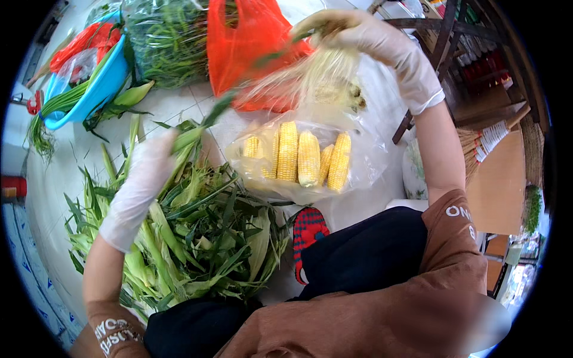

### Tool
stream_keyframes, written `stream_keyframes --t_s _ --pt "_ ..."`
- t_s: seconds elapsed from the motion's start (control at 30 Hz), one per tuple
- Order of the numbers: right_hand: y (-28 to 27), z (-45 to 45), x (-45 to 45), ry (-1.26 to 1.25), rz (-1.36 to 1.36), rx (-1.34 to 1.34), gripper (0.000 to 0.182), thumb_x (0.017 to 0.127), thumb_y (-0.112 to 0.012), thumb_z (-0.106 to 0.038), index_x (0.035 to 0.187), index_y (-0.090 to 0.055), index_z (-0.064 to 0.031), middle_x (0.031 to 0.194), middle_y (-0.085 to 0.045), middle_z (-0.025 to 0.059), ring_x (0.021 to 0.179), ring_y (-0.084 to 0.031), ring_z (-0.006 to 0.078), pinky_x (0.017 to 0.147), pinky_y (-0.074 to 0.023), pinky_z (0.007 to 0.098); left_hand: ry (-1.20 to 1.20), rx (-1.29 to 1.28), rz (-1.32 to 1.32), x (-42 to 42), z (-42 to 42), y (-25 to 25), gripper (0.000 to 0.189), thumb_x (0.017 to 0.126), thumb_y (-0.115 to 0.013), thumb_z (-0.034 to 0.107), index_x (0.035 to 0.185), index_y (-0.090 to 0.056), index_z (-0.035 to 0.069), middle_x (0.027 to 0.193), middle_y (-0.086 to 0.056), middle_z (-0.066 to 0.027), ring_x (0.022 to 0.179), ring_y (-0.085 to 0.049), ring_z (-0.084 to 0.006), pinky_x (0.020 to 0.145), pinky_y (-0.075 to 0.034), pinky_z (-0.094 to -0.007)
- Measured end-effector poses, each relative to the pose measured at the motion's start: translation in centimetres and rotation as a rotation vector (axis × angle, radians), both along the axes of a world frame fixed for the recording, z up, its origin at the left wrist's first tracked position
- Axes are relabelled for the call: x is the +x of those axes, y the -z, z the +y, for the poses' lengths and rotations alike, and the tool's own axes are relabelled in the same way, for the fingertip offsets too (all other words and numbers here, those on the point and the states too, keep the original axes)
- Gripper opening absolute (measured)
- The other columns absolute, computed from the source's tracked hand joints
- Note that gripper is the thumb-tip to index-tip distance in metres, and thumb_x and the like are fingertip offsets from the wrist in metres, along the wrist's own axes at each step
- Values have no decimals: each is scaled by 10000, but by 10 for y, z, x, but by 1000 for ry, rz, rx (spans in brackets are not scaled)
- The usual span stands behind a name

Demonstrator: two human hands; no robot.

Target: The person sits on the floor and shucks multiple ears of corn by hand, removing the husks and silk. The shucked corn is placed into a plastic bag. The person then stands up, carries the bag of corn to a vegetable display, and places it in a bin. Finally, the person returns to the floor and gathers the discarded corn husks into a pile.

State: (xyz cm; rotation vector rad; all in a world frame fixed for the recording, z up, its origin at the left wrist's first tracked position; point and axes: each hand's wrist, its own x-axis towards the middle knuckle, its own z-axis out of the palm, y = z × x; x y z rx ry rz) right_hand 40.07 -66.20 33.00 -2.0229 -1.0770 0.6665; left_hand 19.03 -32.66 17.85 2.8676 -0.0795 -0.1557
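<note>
My left hand (150, 161), in a thin white glove, grips a green corn husk (190, 138) above the heap of stripped husks (215, 228). My gloved right hand (342, 29) is raised at the upper right, fingers closed around a strand of corn silk (286, 83) that fans down to the left, blurred. A long green leaf (219, 107) stretches between the hands. Several bare yellow corn cobs (309, 156) lie side by side in a clear plastic bag (367, 156) on the floor. The fingertips of my left hand are hidden.
A red plastic bag (250, 53) stands beyond the cobs, beside a clear bag of green vegetables (168, 44). At the upper left is a blue basin (116, 74) with scallions (67, 100). A wooden rack (441, 49), a straw broom (472, 138) and a cardboard box (497, 179) are on the right.
</note>
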Motion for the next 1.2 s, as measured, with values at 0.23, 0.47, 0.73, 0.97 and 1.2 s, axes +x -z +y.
stream_keyframes --t_s 0.23,0.47,0.73,0.97,1.2 --pt "100 -154 92 667 331 427 454 846 -678 -207 1246 -574 -21 1231 -611 84 1076 -589 145 887 -445 228 61 90 514 -72 12 -2 658 718 -764 328 1259 -531 35 1213 -561 -207 1154 -533 -324 982 -414 -414" --pt "148 -175 175 1264 -357 -137 612 773 -716 -469 1155 -616 -1 996 -664 97 945 -597 153 814 -453 285 -333 -212 -379 -141 52 -26 644 852 -661 254 1410 -401 63 1476 -361 -150 1384 -302 -287 1145 -217 -428" --pt "80 112 48 314 -351 371 258 954 -527 -238 1113 -668 -93 1096 -658 -4 1023 -556 90 921 -416 263 -1040 -315 -318 -233 170 52 772 829 -675 453 1386 -412 -12 1397 -439 -210 1265 -449 -308 1054 -358 -399" --pt "88 310 -191 -311 -362 473 107 874 -606 -52 958 -671 -46 932 -626 64 855 -600 156 783 -490 261 -1117 -221 -339 -236 155 78 632 803 -674 432 1221 -545 -24 1138 -591 -236 1071 -575 -338 932 -448 -420" --pt "195 423 -306 -803 -949 596 546 803 -660 -204 1308 -496 -75 1132 -649 121 1063 -621 281 1095 -319 432 -1315 -500 -325 -287 183 125 369 869 -562 307 1006 -620 -30 916 -663 -206 871 -643 -303 780 -487 -397"
